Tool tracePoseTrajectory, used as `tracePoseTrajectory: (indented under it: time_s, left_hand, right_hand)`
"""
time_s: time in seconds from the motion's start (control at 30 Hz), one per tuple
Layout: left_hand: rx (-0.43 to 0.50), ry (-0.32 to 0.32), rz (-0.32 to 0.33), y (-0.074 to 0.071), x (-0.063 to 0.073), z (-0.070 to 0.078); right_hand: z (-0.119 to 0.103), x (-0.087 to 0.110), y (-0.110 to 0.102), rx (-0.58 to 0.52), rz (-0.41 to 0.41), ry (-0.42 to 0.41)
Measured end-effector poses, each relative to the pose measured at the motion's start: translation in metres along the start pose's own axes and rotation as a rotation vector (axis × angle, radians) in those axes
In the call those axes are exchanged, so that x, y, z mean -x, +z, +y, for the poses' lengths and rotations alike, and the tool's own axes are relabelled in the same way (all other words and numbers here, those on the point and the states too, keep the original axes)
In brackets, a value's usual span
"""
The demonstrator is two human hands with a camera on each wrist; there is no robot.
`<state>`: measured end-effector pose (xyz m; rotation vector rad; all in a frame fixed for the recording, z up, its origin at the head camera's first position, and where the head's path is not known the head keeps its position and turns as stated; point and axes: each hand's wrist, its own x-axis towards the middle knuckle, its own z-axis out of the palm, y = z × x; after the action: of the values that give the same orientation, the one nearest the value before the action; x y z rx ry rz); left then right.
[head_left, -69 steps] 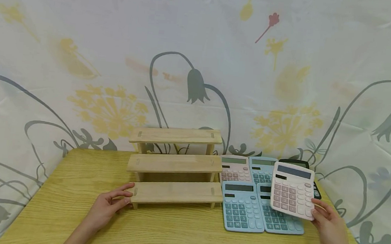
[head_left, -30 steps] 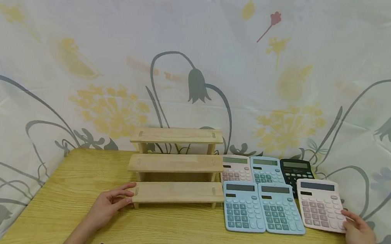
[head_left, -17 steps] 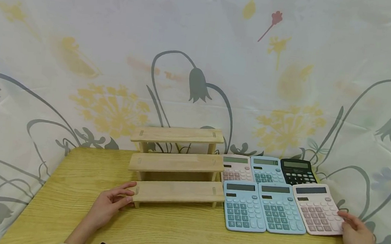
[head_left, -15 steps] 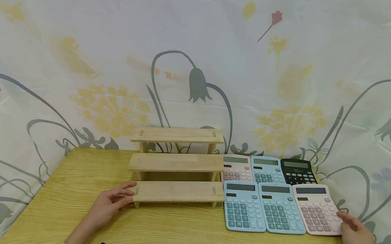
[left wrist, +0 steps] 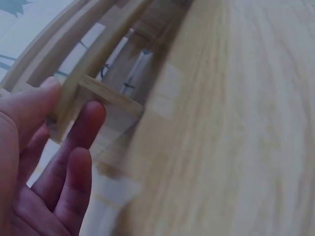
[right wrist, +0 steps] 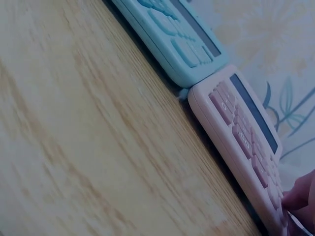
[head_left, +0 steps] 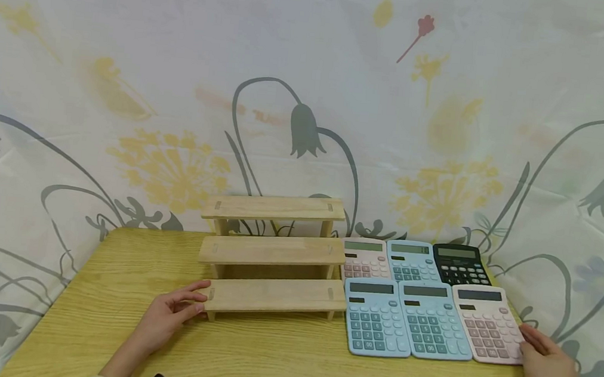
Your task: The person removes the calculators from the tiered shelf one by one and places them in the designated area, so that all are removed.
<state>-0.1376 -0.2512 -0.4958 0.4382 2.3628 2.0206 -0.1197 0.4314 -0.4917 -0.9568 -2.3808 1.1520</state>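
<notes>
A three-tier wooden stand (head_left: pixel 276 297) stands on the table, and my left hand (head_left: pixel 163 320) grips the left end of its lowest board. In the left wrist view the board's end (left wrist: pixel 74 93) sits between the thumb and the fingers. At the right, my right hand (head_left: pixel 551 363) pinches the right edge of a pink calculator (head_left: pixel 489 330), which lies flat as the rightmost of the front row. Only a fingertip and part of another finger of that hand show beside the pink calculator (right wrist: pixel 241 142) in the right wrist view.
Two blue calculators, a left one (head_left: pixel 377 333) and a middle one (head_left: pixel 433 335), complete the front row. Behind them lie another pink calculator (head_left: pixel 365 257), a blue one (head_left: pixel 411 261) and a black one (head_left: pixel 459 265). A patterned cloth (head_left: pixel 314 52) hangs behind the wooden table (head_left: pixel 265 362).
My right hand has carried the pink calculator rightward from above the others, set it down beside the front blue ones, and turned it slightly straighter against them. The left hand has stayed in place.
</notes>
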Motion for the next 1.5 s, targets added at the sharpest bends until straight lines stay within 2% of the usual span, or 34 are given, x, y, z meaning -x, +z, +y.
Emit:
tracePoseTrajectory:
  time_s: [0.17, 0.4, 0.57, 0.67, 0.8, 0.9, 1.03, 1.17, 1.37, 1.5]
  left_hand:
    - [-0.097, -0.034, 0.029, 0.0, -0.002, 0.005]
    - [-0.151, -0.055, 0.041, 0.0, -0.003, 0.01]
    - [-0.139, -0.067, 0.092, 0.0, -0.005, 0.013]
    - [-0.139, -0.074, 0.118, 0.0, -0.005, 0.015]
    - [-0.223, -0.055, 0.151, -0.004, -0.005, 0.021]
    - [-0.329, -0.012, 0.191, -0.008, -0.005, 0.026]
    - [-0.47, 0.079, 0.241, -0.013, -0.006, 0.034]
    - [-0.6, 0.198, 0.274, -0.017, -0.008, 0.044]
    - [-0.781, 0.372, 0.311, -0.018, -0.01, 0.055]
    - [-0.865, 0.465, 0.28, -0.015, -0.013, 0.063]
  right_hand:
    - [-0.001, 0.001, 0.001, -0.061, 0.02, -0.002]
    - [-0.009, 0.003, 0.003, -0.11, 0.037, 0.05]
    - [-0.017, 0.003, 0.004, -0.099, 0.026, 0.091]
    - [-0.023, 0.005, 0.003, -0.076, 0.025, 0.078]
    - [-0.033, 0.013, 0.002, -0.063, -0.002, 0.039]
    - [-0.041, 0.023, 0.004, -0.113, -0.023, 0.0]
    - [-0.053, 0.034, 0.008, -0.156, -0.042, -0.063]
    - [-0.063, 0.046, 0.014, -0.117, -0.075, -0.117]
    - [-0.076, 0.065, 0.025, -0.09, -0.107, -0.319]
    - [-0.087, 0.079, 0.035, -0.007, -0.118, -0.44]
